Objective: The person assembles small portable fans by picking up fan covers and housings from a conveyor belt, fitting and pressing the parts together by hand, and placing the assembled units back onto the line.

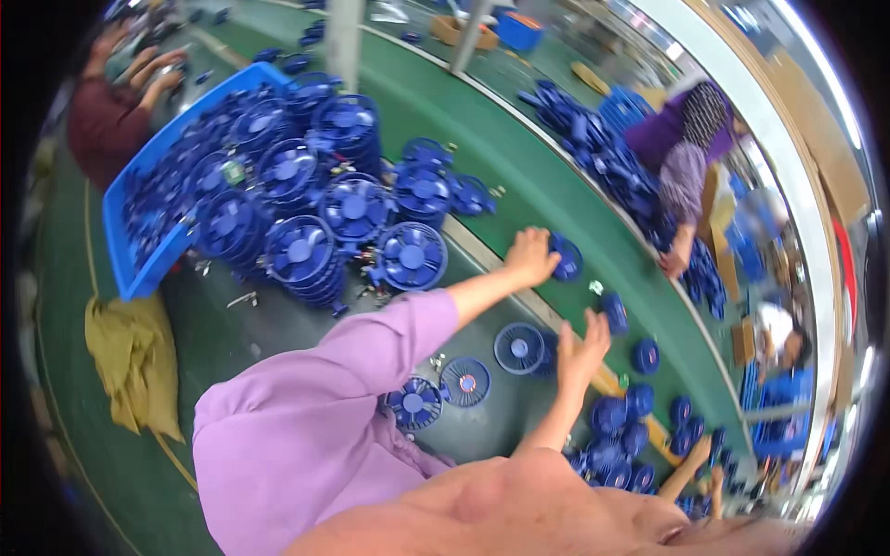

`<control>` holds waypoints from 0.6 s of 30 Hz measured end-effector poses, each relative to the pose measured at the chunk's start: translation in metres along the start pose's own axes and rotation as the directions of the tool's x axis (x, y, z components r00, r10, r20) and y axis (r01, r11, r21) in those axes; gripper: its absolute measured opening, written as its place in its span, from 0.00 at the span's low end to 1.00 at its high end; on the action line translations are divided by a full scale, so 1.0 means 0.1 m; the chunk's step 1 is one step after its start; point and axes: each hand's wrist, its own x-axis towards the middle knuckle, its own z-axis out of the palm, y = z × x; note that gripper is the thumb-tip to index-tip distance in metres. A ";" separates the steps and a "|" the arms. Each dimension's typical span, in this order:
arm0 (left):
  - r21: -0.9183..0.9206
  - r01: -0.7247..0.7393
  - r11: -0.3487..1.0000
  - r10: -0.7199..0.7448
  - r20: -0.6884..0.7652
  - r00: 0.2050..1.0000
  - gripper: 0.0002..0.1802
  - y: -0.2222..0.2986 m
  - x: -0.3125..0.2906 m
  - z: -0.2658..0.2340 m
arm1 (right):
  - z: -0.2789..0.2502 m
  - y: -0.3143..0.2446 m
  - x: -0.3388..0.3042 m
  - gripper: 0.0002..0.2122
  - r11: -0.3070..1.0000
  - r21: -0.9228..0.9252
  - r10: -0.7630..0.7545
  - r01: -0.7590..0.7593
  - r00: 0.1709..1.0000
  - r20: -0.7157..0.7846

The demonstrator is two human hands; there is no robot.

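Note:
My left hand (pixel 530 258) reaches out over the green conveyor belt, fingers stretched, at the edge of a round blue fan housing (pixel 567 259). Whether the fingertips touch it is hard to see. My right hand (pixel 584 350) is open beside the belt's near edge, its fingers spread and pointing at another blue housing (pixel 613 313), close to or against it. On the worktable below my arms lie a ribbed blue fan grille (pixel 519 348), a second grille with a pale centre (pixel 465 382) and a blue piece with fan blades (pixel 414 402).
Tall stacks of blue fan parts (pixel 301 250) stand left of my arm, beside a blue bin (pixel 139 269) heaped with small blue pieces. More housings (pixel 608 415) pile up at right. A metal post (pixel 343 46) rises behind. Co-workers sit across the belt (pixel 691 139) and at far left.

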 end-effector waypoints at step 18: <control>-0.581 0.056 0.812 -0.125 -0.079 0.989 0.18 -0.16 -0.20 0.00 | -0.01 -0.51 -0.02 0.25 0.153 0.909 0.107 -0.388 0.921 0.375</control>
